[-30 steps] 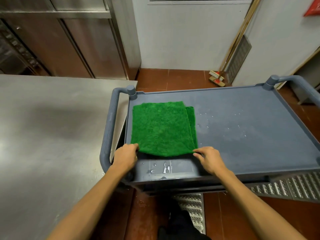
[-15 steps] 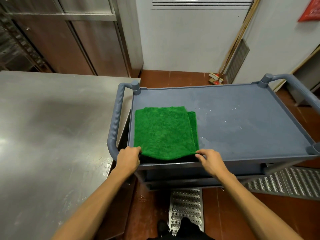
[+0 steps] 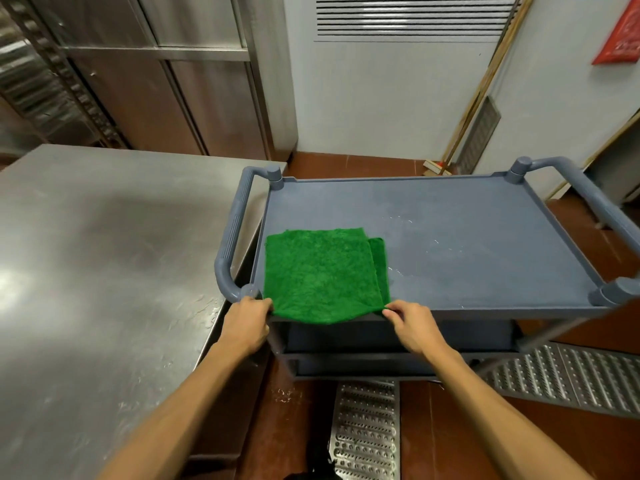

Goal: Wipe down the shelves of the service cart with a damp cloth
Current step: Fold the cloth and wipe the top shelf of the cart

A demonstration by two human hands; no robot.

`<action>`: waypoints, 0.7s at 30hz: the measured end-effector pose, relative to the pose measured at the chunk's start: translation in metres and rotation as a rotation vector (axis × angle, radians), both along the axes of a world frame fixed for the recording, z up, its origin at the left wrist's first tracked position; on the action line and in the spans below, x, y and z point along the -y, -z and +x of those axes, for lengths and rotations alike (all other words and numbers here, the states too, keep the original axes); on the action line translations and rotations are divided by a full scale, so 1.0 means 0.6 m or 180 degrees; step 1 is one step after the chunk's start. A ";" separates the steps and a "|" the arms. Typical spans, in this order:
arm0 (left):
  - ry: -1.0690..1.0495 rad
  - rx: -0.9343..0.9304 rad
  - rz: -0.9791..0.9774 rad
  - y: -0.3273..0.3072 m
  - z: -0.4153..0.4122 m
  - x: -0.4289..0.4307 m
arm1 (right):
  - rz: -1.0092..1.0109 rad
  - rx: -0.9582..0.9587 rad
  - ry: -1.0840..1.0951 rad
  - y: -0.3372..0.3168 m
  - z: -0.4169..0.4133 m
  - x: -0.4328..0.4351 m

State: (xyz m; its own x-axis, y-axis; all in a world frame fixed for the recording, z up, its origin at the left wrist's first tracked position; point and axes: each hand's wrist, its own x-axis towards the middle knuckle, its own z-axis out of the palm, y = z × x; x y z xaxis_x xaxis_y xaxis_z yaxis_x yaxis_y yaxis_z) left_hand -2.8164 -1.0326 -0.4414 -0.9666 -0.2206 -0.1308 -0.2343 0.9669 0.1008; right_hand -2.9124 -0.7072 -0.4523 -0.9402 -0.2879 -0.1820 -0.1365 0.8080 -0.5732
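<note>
A folded green cloth (image 3: 320, 275) lies flat on the left part of the grey service cart's top shelf (image 3: 467, 237), its near edge hanging just over the shelf's front rim. My left hand (image 3: 247, 323) pinches the cloth's near left corner. At the near right corner, my right hand (image 3: 412, 323) pinches the cloth between thumb and fingers. Water droplets dot the shelf to the right of the cloth. A lower shelf (image 3: 381, 337) shows beneath the front rim, mostly hidden.
A stainless steel table (image 3: 104, 271) stands against the cart's left handle (image 3: 230, 244). A broom (image 3: 460, 129) leans on the white wall behind. Metal drain grates (image 3: 367, 431) run across the red tile floor under and right of the cart.
Both hands have drawn the cloth toward me along the top shelf, so its near edge now overhangs the front rim. The camera has pulled back and tilted up.
</note>
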 end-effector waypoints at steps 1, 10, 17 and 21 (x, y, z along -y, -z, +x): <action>-0.0050 0.0035 0.0059 -0.003 0.009 -0.006 | -0.0013 -0.0008 -0.0017 -0.003 0.007 -0.005; -0.0216 -0.0044 0.0216 -0.041 0.067 -0.054 | -0.0163 -0.0128 -0.0098 -0.025 0.064 -0.035; -0.0259 0.0092 0.0272 -0.055 0.110 -0.065 | -0.0336 0.0012 0.0065 -0.028 0.094 -0.062; -0.0232 0.0234 0.0553 -0.057 0.128 -0.066 | -0.0406 0.0085 0.0115 -0.025 0.108 -0.078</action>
